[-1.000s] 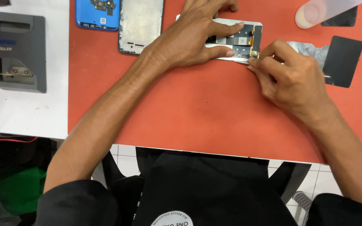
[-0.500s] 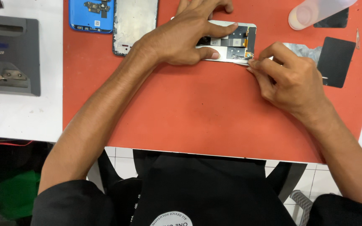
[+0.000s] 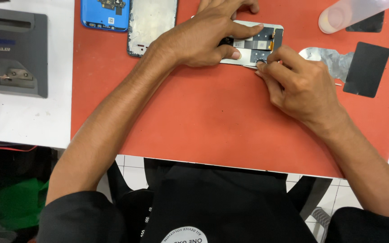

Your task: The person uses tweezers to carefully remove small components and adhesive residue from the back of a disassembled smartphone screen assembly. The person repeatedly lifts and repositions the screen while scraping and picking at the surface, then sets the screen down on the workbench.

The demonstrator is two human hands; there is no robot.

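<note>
Pinning the opened phone (image 3: 255,45) flat on the orange tabletop (image 3: 194,121), the left hand (image 3: 203,38) pressed its frame; the right hand (image 3: 300,85) pinched a thin tool at its edge; light, rigid, seemingly fragile inside, best held by the frame.

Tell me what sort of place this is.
Probably a phone repair bench: an opened phone under both hands on a red work mat, a blue phone back and bare frame nearby, a grey bench tool.
</note>
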